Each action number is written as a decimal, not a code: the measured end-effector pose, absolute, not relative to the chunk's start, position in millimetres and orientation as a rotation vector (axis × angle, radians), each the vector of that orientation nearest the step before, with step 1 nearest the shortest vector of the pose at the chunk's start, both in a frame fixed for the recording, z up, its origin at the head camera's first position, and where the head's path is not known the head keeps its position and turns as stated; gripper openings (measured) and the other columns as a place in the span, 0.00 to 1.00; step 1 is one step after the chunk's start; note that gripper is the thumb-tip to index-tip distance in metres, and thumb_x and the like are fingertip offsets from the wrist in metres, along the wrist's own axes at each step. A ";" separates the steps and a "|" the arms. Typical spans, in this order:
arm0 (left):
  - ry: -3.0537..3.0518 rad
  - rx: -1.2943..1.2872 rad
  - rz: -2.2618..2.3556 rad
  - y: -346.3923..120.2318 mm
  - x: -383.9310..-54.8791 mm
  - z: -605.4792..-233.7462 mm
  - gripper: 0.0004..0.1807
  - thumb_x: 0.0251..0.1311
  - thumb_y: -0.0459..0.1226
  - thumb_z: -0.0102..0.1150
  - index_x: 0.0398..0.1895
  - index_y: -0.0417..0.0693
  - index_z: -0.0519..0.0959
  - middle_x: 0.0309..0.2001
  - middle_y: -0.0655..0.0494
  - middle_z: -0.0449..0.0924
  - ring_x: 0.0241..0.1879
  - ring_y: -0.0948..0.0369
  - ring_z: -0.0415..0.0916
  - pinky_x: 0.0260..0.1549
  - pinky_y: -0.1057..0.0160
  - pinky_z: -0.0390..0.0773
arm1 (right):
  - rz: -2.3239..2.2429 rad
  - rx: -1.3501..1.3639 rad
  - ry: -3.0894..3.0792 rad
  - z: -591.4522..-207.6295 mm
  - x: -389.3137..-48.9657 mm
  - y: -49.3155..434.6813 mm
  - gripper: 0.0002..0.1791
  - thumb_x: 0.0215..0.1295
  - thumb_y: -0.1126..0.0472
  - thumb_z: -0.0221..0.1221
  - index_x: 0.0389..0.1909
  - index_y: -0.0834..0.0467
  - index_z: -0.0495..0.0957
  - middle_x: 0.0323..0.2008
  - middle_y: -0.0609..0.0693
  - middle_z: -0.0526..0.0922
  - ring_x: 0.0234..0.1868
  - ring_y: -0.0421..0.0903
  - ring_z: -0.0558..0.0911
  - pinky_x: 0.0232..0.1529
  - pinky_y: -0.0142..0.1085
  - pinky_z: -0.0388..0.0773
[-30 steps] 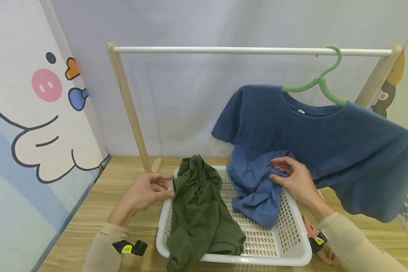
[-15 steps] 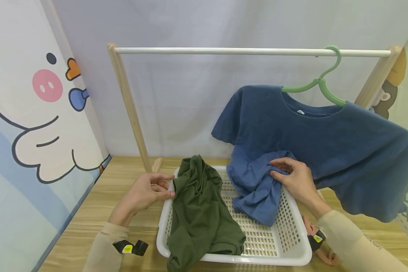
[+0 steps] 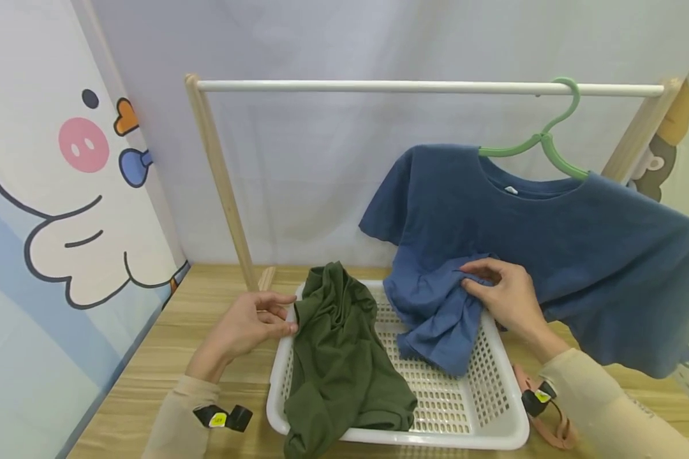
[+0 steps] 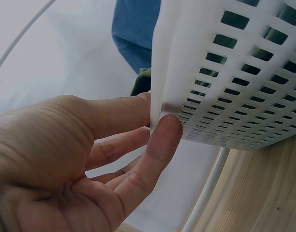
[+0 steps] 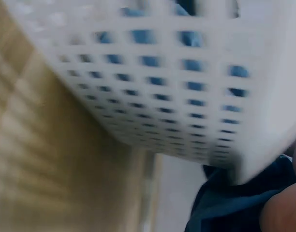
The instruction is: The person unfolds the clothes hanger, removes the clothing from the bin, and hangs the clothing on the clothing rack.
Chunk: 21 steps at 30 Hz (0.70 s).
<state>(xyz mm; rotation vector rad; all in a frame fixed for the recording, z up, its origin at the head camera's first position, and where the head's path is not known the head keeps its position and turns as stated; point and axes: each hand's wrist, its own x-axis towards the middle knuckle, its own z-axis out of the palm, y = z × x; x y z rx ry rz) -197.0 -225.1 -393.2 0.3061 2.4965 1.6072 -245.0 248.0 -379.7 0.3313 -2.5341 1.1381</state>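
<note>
A blue T-shirt (image 3: 482, 217) hangs from a green hanger (image 3: 559, 159), its lower part bunched inside a white slotted basket (image 3: 430, 438). My right hand (image 3: 508, 296) pinches this bunched cloth between thumb and fingers, above the basket's right back corner. In the right wrist view, only bits of fingers (image 5: 286, 208) show beside dark blue cloth. At the basket's left side, my left hand (image 3: 247, 325) pinches the rim; the left wrist view has its fingers and thumb on both sides of the basket wall (image 4: 206, 87). A crumpled dark green garment (image 3: 344, 357) drapes over the basket's front edge.
A rack with a white rail (image 3: 379, 85) and wooden posts (image 3: 218, 172) stands behind the basket on a wood-grain table (image 3: 155, 376). A pink looped item (image 3: 557, 433) lies right of the basket, partly behind the right wrist. A cartoon-printed panel (image 3: 46, 210) borders the left.
My right hand has shifted slightly right, and the lower end of the bunched blue cloth has risen a little. My left hand stays at the basket rim. The green garment lies as before.
</note>
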 end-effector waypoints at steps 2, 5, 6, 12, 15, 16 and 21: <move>2.499 0.309 1.610 -225.2 -197.5 -393.3 0.31 0.68 0.32 0.78 0.73 0.35 0.80 0.52 0.39 0.85 0.44 0.57 0.89 0.43 0.58 0.88 | 1.127 0.341 -2.502 -370.9 -247.2 248.2 0.11 0.75 0.61 0.74 0.54 0.54 0.92 0.53 0.55 0.93 0.56 0.52 0.90 0.60 0.41 0.85; 2.505 0.313 1.608 -225.7 -197.9 -393.9 0.31 0.68 0.32 0.78 0.73 0.35 0.81 0.52 0.39 0.85 0.44 0.57 0.89 0.41 0.60 0.87 | 1.128 0.363 -2.448 -356.5 -251.0 249.4 0.11 0.75 0.59 0.74 0.55 0.54 0.92 0.54 0.54 0.92 0.51 0.36 0.88 0.55 0.24 0.80; 2.507 0.315 1.607 -225.8 -198.0 -394.1 0.31 0.68 0.32 0.78 0.72 0.35 0.81 0.52 0.38 0.85 0.44 0.57 0.89 0.40 0.61 0.87 | 1.132 0.366 -2.431 -351.5 -251.9 249.8 0.11 0.76 0.59 0.73 0.55 0.54 0.92 0.54 0.54 0.92 0.50 0.32 0.86 0.53 0.20 0.78; 2.504 0.318 1.607 -225.7 -197.9 -395.1 0.31 0.68 0.32 0.78 0.72 0.35 0.81 0.52 0.40 0.85 0.45 0.57 0.89 0.39 0.62 0.87 | 1.150 0.329 -2.330 -322.4 -258.4 251.5 0.13 0.75 0.59 0.73 0.57 0.57 0.92 0.55 0.57 0.91 0.49 0.24 0.82 0.55 0.19 0.76; 2.501 0.315 1.607 -226.1 -197.7 -395.4 0.31 0.68 0.32 0.78 0.72 0.36 0.81 0.51 0.41 0.85 0.45 0.57 0.89 0.40 0.61 0.88 | 1.158 0.299 -2.272 -310.0 -264.7 251.6 0.14 0.75 0.60 0.73 0.57 0.57 0.91 0.56 0.56 0.90 0.50 0.26 0.83 0.54 0.20 0.76; 2.501 0.314 1.606 -226.3 -197.7 -395.4 0.31 0.68 0.32 0.79 0.73 0.36 0.81 0.51 0.41 0.85 0.45 0.57 0.89 0.40 0.61 0.87 | 1.164 0.292 -2.255 -306.5 -266.9 251.6 0.14 0.75 0.60 0.73 0.57 0.58 0.91 0.56 0.56 0.90 0.50 0.26 0.83 0.53 0.20 0.76; 2.505 0.327 1.602 -227.1 -197.8 -395.1 0.31 0.68 0.32 0.79 0.73 0.35 0.81 0.52 0.40 0.85 0.44 0.57 0.89 0.40 0.60 0.88 | 1.180 0.245 -2.199 -296.9 -274.9 251.1 0.15 0.75 0.60 0.72 0.58 0.58 0.91 0.55 0.56 0.90 0.51 0.29 0.83 0.52 0.22 0.76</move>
